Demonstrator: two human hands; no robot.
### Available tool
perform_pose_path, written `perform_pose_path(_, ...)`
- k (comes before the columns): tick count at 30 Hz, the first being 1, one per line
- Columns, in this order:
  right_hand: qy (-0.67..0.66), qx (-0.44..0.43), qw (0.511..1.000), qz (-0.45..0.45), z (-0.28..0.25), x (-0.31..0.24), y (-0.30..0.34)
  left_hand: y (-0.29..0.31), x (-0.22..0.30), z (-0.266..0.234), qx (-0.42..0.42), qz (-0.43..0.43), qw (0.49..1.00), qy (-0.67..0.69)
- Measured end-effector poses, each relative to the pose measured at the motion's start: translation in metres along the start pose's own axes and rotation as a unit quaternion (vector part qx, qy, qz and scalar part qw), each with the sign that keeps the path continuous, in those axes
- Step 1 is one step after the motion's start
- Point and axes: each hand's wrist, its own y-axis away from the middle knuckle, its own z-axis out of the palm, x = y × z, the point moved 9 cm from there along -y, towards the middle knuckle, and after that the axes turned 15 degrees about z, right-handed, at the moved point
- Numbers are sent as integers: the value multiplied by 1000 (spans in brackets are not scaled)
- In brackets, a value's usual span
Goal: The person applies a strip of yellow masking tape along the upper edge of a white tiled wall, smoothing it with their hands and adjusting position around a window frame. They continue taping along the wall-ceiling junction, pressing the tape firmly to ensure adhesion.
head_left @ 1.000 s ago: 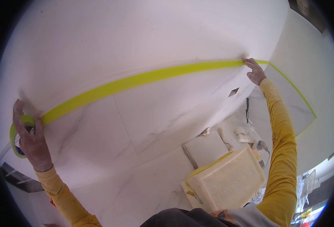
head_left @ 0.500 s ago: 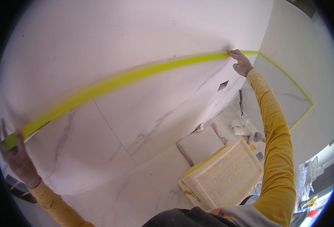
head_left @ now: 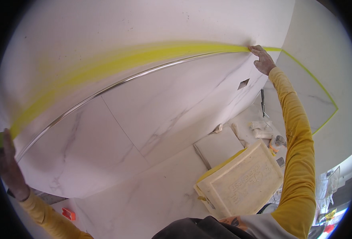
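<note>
- At the lower edge of the view, the person's dark top and yellow sleeves come in, with a pale square tub [head_left: 239, 181] on the marble floor [head_left: 144, 199] just to the right.
- Beside the tub lies a loose tile [head_left: 217, 147], and past it a small clutter of rags and tools [head_left: 263, 129] sits at the foot of the wall. A small orange object [head_left: 68, 214] lies on the floor at lower left.
- Far out at the left, the left hand [head_left: 9, 167] is raised with its fingers closed on the near end of a yellow tape [head_left: 116, 63]; how it pinches the tape cannot be told.
- The tape is stretched in a long line across the white tiled wall [head_left: 164, 107], running just above a shiny metal trim strip [head_left: 116, 85]; its middle is blurred.
- At the far end, the right hand [head_left: 263, 59] presses the tape flat against the wall with its fingers spread.
- Beyond that hand, more yellow tape [head_left: 315, 81] runs on along the next wall.
</note>
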Motion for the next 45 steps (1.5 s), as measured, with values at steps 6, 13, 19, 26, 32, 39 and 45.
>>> perform_pose_path(6,-3,59,989,-137,-1,43,-5,5,73,58,142,-106,964,197)
perform_pose_path(13,-31,-10,998,-52,31,61,-20,-4,97,38,107,-159,973,129)
perform_pose_path(19,-80,-15,994,-67,25,55,-22,2,101,45,111,-137,979,99)
perform_pose_path(26,-63,-14,996,-64,27,58,-24,5,101,43,103,-148,979,98)
perform_pose_path(32,-65,-9,995,-70,28,63,-24,2,102,45,115,-149,977,96)
perform_pose_path(39,-81,-6,994,-75,29,62,-24,0,107,44,132,-114,983,52)
perform_pose_path(45,-78,-5,996,-53,32,77,-29,0,110,50,113,-115,987,23)
